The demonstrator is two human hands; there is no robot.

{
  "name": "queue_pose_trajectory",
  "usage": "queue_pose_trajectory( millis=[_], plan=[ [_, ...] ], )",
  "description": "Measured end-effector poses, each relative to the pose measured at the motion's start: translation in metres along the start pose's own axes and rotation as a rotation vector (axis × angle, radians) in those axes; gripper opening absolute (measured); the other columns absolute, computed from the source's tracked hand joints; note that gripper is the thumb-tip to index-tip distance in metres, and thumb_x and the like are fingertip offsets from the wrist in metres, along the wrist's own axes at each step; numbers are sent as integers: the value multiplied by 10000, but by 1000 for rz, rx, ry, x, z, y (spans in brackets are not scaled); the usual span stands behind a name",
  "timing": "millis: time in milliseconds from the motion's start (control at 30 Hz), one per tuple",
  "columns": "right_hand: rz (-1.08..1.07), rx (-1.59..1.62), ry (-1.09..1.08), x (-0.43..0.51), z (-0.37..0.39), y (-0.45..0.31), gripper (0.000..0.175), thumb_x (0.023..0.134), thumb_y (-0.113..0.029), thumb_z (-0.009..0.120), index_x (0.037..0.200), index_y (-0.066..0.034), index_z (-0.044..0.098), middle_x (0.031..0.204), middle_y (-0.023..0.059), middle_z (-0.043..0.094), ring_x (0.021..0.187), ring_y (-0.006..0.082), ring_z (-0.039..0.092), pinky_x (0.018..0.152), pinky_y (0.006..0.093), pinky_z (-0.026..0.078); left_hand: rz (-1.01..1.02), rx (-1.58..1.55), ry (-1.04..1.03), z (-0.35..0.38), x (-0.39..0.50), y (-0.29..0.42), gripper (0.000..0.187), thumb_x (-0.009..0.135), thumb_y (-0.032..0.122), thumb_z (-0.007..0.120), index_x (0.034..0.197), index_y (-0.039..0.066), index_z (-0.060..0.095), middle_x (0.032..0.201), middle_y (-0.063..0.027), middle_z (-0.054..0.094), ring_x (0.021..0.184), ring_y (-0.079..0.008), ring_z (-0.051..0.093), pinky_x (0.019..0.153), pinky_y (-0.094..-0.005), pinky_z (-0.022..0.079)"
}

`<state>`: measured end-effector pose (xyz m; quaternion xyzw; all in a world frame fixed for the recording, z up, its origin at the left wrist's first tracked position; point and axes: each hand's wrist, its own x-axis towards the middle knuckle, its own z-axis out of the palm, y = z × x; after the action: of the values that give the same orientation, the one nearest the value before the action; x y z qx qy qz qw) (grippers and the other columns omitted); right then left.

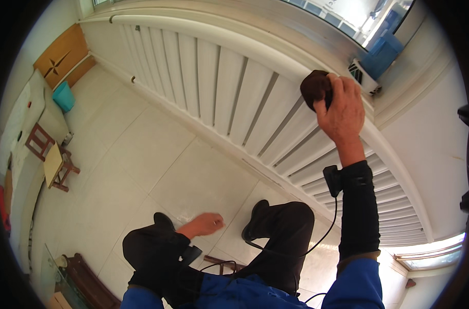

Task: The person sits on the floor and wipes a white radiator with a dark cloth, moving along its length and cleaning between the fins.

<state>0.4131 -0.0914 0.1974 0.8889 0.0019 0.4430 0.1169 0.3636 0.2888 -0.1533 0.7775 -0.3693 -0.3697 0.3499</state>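
Observation:
My right hand grips a dark brown cloth, pressed on or close against the white top pipe of a long radiator. Its upright columns stand in a row along the wall below the window. My left hand hangs above my left thigh and the floor, its fingers curled in, with nothing visible in them. It is slightly blurred. A black device is strapped to each wrist, and a cable runs from the right one towards my lap.
A blue container stands on the window sill at the upper right. To the left are a small wooden chair, a turquoise bin and a wooden headboard. Pale tiles cover the floor. Dark wooden furniture with glass is at lower left.

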Motion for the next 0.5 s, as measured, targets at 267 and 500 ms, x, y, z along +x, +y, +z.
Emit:
queue_pose_trajectory(
  millis=[267,500],
  plan=[
    [4,-38,-1,-4,6,2,493,849,-267,731,1312,-131,627,1226,131,619,1191,392,589,973,496,519,-433,-315,-1161,139,-41,-32,462,1077,487,482,1291,133,685,1254,-57,688,1047,-233,688,783,-416,601],
    [-17,-41,-25,-6,6,4,545,790,-153,684,1329,-100,627,1276,168,651,1214,407,607,1025,480,503,-468,-396,-1313,163,-42,-50,458,1063,511,484,1341,208,685,1232,-38,708,975,-215,674,801,-452,599]
  ],
)
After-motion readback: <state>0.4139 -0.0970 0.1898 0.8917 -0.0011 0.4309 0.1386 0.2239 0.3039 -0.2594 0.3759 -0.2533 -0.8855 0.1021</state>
